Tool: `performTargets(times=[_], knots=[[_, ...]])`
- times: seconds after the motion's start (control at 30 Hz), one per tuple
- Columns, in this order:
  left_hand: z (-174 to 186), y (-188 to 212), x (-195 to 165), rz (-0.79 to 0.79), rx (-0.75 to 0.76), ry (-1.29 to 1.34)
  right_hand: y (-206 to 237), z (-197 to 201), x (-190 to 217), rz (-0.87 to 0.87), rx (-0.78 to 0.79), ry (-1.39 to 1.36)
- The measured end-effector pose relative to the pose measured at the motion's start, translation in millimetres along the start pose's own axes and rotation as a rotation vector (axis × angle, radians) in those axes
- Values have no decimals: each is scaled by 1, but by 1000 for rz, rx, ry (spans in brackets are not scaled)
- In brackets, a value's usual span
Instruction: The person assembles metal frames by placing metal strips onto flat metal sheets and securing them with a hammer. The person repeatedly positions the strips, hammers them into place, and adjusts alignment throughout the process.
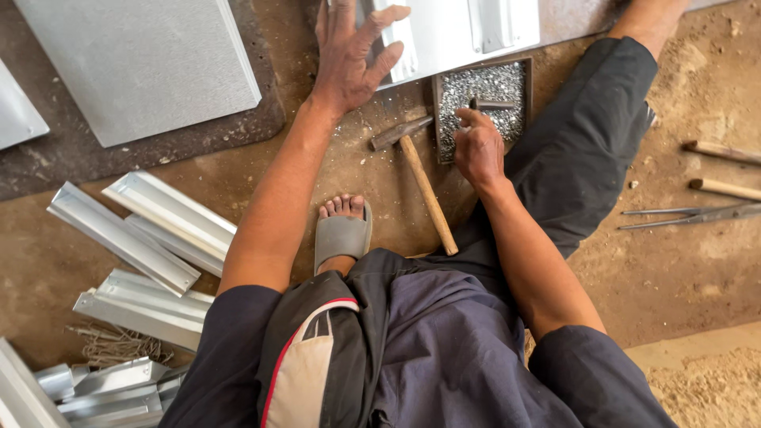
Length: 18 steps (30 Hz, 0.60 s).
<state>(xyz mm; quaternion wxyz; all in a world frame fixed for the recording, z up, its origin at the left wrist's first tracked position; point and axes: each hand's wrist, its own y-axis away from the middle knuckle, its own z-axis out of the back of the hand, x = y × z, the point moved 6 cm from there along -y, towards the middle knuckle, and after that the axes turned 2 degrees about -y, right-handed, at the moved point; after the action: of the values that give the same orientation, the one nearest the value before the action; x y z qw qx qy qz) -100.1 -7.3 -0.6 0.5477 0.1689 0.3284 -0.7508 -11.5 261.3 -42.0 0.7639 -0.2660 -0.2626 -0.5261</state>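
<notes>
My left hand (350, 49) rests flat with spread fingers on the edge of a shiny metal sheet (444, 32) at the top centre. My right hand (478, 147) reaches into a small square tray (437, 111) full of tiny metal rivets, its fingers pinched around something small that I cannot make out. A short metal punch (493, 104) lies in the tray just above the fingers. A hammer (418, 174) with a wooden handle lies on the dirt floor between my hands, its head next to the tray.
A grey metal panel (143, 63) lies at the upper left on a dark mat. Bent metal channel pieces (151, 238) are piled at the left. Long tin snips (690, 214) and wooden handles (721, 170) lie at the right. My sandalled foot (342, 234) rests at centre.
</notes>
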Motion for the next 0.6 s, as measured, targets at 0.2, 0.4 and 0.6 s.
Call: performTargets(times=[0.2, 0.4, 0.6], knots=[[-5, 0, 12, 22, 55, 111, -4, -9, 5, -57, 51, 153], [-6, 13, 27, 56, -140, -30, -1, 6, -17, -356, -9, -112], [-6, 26, 41, 322, -320, 375, 1, 15, -16, -365, -62, -104]])
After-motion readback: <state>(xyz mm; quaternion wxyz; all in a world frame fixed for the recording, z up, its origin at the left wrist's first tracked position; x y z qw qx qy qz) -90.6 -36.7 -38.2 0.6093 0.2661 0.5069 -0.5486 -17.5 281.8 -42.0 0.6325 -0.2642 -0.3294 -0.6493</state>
